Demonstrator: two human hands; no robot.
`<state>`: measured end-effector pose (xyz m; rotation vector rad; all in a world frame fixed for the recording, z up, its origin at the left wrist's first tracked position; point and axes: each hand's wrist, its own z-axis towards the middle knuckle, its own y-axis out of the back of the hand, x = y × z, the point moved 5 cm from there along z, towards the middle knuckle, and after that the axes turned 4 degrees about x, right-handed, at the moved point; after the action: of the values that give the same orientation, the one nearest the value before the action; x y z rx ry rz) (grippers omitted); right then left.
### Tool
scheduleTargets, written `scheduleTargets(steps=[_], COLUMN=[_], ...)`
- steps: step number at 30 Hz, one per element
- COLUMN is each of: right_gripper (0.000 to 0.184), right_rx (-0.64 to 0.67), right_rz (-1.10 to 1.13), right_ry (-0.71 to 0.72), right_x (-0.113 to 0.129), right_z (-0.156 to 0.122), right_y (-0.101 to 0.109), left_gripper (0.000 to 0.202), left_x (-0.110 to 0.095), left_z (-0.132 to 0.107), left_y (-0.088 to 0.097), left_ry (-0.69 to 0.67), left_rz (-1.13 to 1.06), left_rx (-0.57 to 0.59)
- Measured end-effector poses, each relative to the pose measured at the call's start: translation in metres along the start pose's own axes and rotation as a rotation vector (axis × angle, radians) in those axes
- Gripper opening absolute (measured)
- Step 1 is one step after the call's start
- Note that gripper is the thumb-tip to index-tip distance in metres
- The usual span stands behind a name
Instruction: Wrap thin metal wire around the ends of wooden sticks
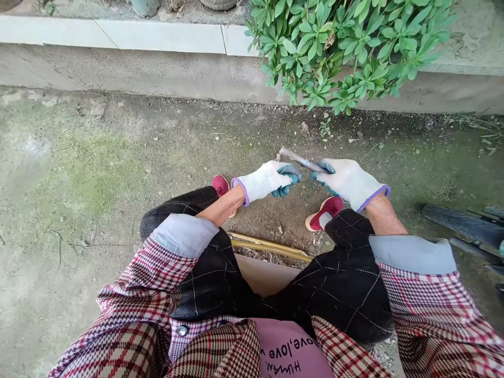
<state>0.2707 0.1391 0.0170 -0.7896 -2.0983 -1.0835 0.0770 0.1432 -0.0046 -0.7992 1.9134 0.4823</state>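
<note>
My right hand [346, 181], in a white glove with blue-green coated fingers and a purple cuff, is closed around a short greyish-brown stick [291, 155]. The stick slants up to the left, and silvery wire [305, 162] is wound about its middle. Close beside it, my left hand [271, 181], gloved the same way, has its fingers curled together. A fine strand seems to run from the stick to these fingers, though blur makes it faint. Just above the left glove a small brown tip shows; what it belongs to is hidden.
Yellowish poles [271, 248] lie across between my knees, by a beige panel [263, 275]. My red shoes [325, 212] stand on bare, mossy ground. Ahead runs a low concrete wall [157, 73] with white edging tiles, overhung by a leafy green shrub [350, 47]. Dark objects [464, 226] are at right.
</note>
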Motion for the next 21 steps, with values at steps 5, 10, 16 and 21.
scheduleTargets(steps=[5, 10, 16, 21], right_gripper=[0.019, 0.022, 0.044, 0.04], right_rx=[-0.146, -0.257, 0.113, 0.608], right_rz=[-0.071, 0.093, 0.461, 0.048], right_ry=[-0.123, -0.13, -0.028, 0.037], right_x=[0.008, 0.006, 0.02, 0.018], right_z=[-0.006, -0.006, -0.026, -0.032], right_y=[0.004, 0.01, 0.004, -0.032], left_gripper=[0.02, 0.017, 0.011, 0.006], left_x=[0.002, -0.003, 0.008, 0.005], left_z=[0.007, -0.001, 0.007, 0.012], left_y=[0.008, 0.005, 0.017, 0.033], left_ry=[-0.042, -0.019, -0.037, -0.183], left_rz=[-0.13, -0.06, 0.139, 0.373], left_rx=[-0.014, 0.026, -0.022, -0.026])
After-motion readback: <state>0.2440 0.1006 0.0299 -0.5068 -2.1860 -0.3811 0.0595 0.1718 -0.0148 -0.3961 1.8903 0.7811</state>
